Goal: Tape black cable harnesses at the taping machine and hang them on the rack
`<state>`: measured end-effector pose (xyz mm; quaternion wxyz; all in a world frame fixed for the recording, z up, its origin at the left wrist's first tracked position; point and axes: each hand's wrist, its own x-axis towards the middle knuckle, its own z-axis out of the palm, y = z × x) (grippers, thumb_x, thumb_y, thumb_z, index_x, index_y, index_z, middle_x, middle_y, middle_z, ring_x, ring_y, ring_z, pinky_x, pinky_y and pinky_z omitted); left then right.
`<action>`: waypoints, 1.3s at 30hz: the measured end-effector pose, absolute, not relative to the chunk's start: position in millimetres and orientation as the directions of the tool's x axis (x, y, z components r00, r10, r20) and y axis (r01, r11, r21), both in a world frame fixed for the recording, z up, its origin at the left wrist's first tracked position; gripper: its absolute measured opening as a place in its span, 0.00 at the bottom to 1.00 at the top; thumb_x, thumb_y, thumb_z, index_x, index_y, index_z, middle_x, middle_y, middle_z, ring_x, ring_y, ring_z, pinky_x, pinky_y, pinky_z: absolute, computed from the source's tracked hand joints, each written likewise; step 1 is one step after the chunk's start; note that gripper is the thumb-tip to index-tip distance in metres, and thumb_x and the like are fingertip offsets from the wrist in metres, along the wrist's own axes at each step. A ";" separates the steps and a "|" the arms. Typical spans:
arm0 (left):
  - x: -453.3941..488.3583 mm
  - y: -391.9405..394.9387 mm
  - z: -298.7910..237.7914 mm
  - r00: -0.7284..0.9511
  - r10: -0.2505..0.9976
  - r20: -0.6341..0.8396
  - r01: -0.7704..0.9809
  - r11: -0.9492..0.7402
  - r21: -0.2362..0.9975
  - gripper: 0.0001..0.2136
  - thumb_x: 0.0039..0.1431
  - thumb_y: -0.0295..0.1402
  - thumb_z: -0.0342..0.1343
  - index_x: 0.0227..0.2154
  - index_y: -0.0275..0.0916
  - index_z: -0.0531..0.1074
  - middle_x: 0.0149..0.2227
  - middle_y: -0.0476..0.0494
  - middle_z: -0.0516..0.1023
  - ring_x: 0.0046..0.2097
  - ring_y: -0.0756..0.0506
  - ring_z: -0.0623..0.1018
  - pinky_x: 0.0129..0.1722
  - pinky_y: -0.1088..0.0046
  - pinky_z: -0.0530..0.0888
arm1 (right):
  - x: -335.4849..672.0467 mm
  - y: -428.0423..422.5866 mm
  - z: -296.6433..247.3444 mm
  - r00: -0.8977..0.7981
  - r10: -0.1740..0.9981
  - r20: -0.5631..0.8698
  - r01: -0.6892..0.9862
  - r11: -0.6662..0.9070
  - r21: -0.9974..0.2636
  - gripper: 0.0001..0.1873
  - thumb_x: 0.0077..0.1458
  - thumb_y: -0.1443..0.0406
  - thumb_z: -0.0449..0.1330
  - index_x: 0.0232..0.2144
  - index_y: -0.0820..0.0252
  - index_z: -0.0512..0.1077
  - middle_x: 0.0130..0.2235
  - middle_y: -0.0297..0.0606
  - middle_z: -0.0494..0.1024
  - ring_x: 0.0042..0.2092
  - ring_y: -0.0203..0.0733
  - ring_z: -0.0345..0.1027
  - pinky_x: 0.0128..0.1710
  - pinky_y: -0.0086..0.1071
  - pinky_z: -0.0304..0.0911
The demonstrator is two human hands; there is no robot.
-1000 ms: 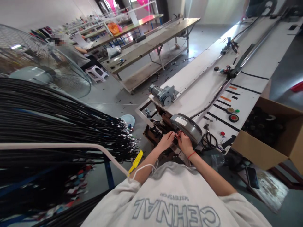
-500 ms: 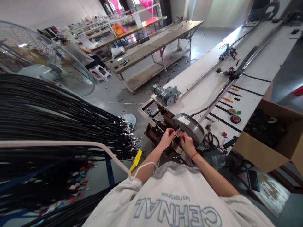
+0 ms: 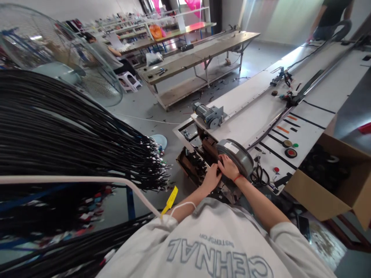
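Note:
A grey round drum point(image 3: 245, 157) with a white label stands at the near end of the long white workbench point(image 3: 246, 127). My left hand point(image 3: 212, 179) is closed just in front of it, fingers bent together. Against the drum's near side, my right hand point(image 3: 228, 168), with a red string at the wrist, is curled, its fingertips meeting the left ones. Whatever lies between the fingers is hidden by the hands. Black-handled scissors point(image 3: 260, 175) lie right of the drum.
On the left hang thick bundles of black cords point(image 3: 87, 127) beside a large fan point(image 3: 58, 73). A cardboard box point(image 3: 319, 200) of dark parts stands right. A small motor point(image 3: 207, 114) sits on the bench. Two other people are farther off.
My hands have come together, and the right hand has shifted up onto the drum's side. The small pale piece seen between them before is now hidden. The view has shifted slightly.

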<state>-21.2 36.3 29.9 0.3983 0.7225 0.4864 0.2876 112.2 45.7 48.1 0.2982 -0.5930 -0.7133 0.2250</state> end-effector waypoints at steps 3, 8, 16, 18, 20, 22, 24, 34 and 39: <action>-28.9 26.9 15.1 0.310 0.950 -0.043 0.459 -0.110 0.881 0.08 0.54 0.27 0.56 0.38 0.37 0.68 0.38 0.43 0.73 0.40 0.45 0.73 0.44 0.68 0.70 | 109.6 28.5 68.2 -0.230 0.948 0.222 0.701 0.320 -0.638 0.18 0.60 0.64 0.51 0.52 0.60 0.65 0.52 0.49 0.70 0.54 0.48 0.65 0.57 0.45 0.58; -55.6 22.5 -9.6 0.436 0.824 -0.362 0.609 0.026 0.792 0.10 0.58 0.37 0.54 0.25 0.37 0.68 0.22 0.51 0.67 0.28 0.49 0.68 0.31 0.74 0.65 | 208.2 -10.3 80.4 0.426 0.861 0.279 0.797 -0.211 -0.566 0.25 0.60 0.59 0.51 0.57 0.63 0.60 0.59 0.59 0.63 0.64 0.57 0.51 0.61 0.52 0.52; -70.3 11.8 -9.4 0.521 0.790 -0.324 0.488 0.035 0.872 0.17 0.61 0.45 0.50 0.29 0.35 0.72 0.25 0.49 0.71 0.28 0.49 0.69 0.30 0.74 0.64 | 332.2 -37.0 -1.1 0.908 0.257 -0.331 0.040 -0.839 -0.543 0.49 0.47 0.43 0.63 0.59 0.71 0.57 0.57 0.65 0.66 0.59 0.61 0.61 0.58 0.44 0.60; -69.1 8.9 -8.4 0.500 0.794 -0.347 0.468 0.089 0.879 0.17 0.61 0.45 0.50 0.32 0.34 0.72 0.25 0.48 0.71 0.29 0.48 0.70 0.31 0.74 0.65 | 324.4 -40.3 -8.9 0.930 0.251 -0.270 0.066 -0.835 -0.547 0.49 0.46 0.40 0.61 0.58 0.68 0.58 0.57 0.63 0.67 0.59 0.62 0.62 0.57 0.45 0.60; -68.7 8.3 -6.9 0.465 0.810 -0.358 0.466 0.120 0.877 0.17 0.61 0.45 0.50 0.33 0.34 0.72 0.25 0.49 0.71 0.28 0.49 0.70 0.31 0.74 0.65 | 316.5 -40.4 -9.4 0.944 0.227 -0.238 0.069 -0.844 -0.532 0.49 0.47 0.38 0.58 0.58 0.67 0.58 0.56 0.63 0.68 0.58 0.64 0.63 0.55 0.48 0.62; -69.6 10.1 -4.0 0.427 0.842 -0.330 0.479 0.099 0.872 0.16 0.61 0.44 0.50 0.31 0.34 0.72 0.25 0.48 0.71 0.29 0.49 0.69 0.31 0.74 0.66 | 312.4 -38.4 -6.9 0.956 0.195 -0.219 0.059 -0.859 -0.508 0.49 0.47 0.36 0.56 0.57 0.68 0.59 0.54 0.65 0.69 0.56 0.66 0.64 0.53 0.51 0.62; -71.4 13.1 -0.1 0.393 0.873 -0.290 0.497 0.064 0.865 0.15 0.60 0.43 0.51 0.29 0.35 0.71 0.26 0.48 0.72 0.30 0.48 0.70 0.33 0.74 0.66 | 312.0 -36.2 -5.3 0.963 0.169 -0.211 0.044 -0.867 -0.496 0.48 0.47 0.37 0.57 0.56 0.69 0.60 0.53 0.67 0.69 0.56 0.68 0.64 0.53 0.53 0.62; -57.7 12.2 7.7 0.426 0.868 -0.257 0.579 -0.043 0.814 0.12 0.60 0.38 0.52 0.27 0.35 0.72 0.24 0.50 0.71 0.29 0.50 0.68 0.30 0.75 0.65 | 321.7 -34.7 -21.1 0.975 0.139 -0.174 0.015 -0.822 -0.570 0.43 0.44 0.46 0.67 0.53 0.69 0.62 0.52 0.65 0.70 0.55 0.67 0.65 0.55 0.55 0.60; -39.4 19.3 7.6 0.374 0.901 -0.221 0.615 -0.062 0.786 0.13 0.61 0.37 0.51 0.26 0.35 0.72 0.25 0.48 0.73 0.29 0.49 0.69 0.32 0.74 0.66 | 322.1 -33.2 -19.9 0.972 0.125 -0.200 -0.009 -0.827 -0.562 0.43 0.44 0.47 0.68 0.53 0.70 0.62 0.53 0.66 0.70 0.56 0.68 0.64 0.55 0.55 0.60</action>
